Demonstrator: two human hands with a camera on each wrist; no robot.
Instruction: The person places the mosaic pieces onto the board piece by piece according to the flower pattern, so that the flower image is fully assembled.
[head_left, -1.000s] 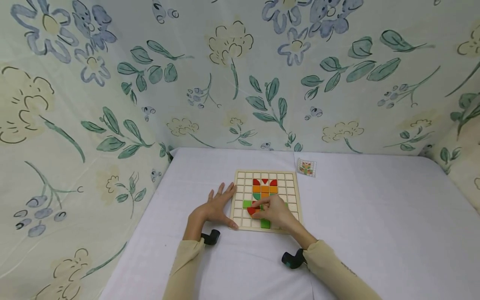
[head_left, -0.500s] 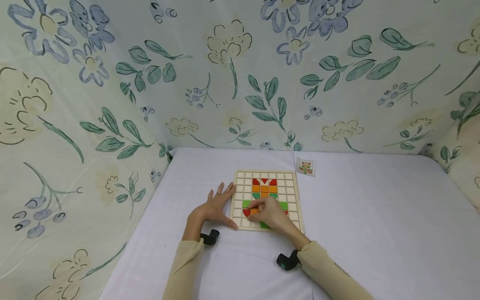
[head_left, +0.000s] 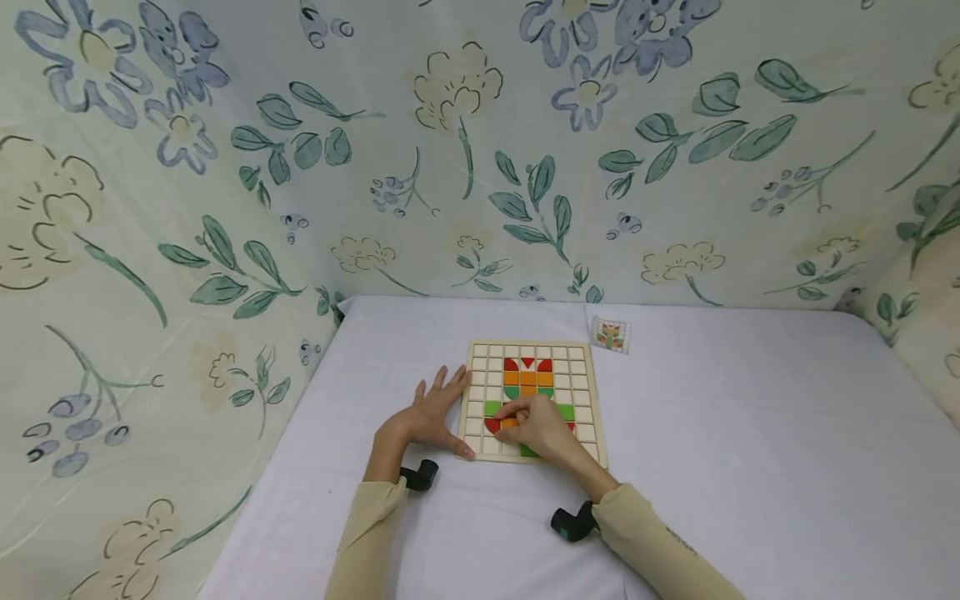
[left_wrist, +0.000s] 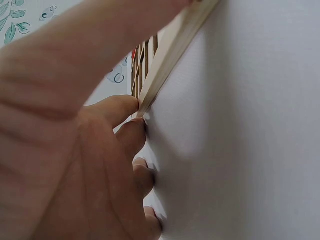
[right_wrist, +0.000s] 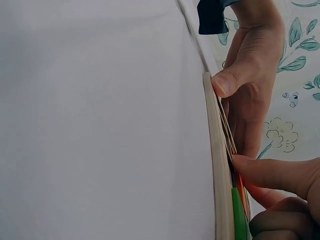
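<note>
A square wooden grid board [head_left: 581, 383] lies on the white-covered table, with red, orange and green tiles set in its cells. My left hand [head_left: 427, 419] rests at the board's left edge, fingers spread; in the left wrist view its fingertips touch the wooden rim [left_wrist: 167, 62]. Over the lower middle of the board, my right hand [head_left: 546, 427] has its thumb and index finger at a red rounded tile [head_left: 491, 426], pinching it where it lies in the grid. That hand covers several central tiles. A green tile [right_wrist: 240, 212] shows near the right thumb [right_wrist: 272, 175] in the right wrist view.
A small pattern card [head_left: 611, 335] with a similar coloured design lies just beyond the board's far right corner. White cloth [head_left: 750, 433] covers the table around the board. A floral curtain [head_left: 300, 200] hangs behind and to the left.
The right hand has moved slightly left with the red tile and lowered it into a cell at the lower left of the design. The left hand has stayed at the board's edge.
</note>
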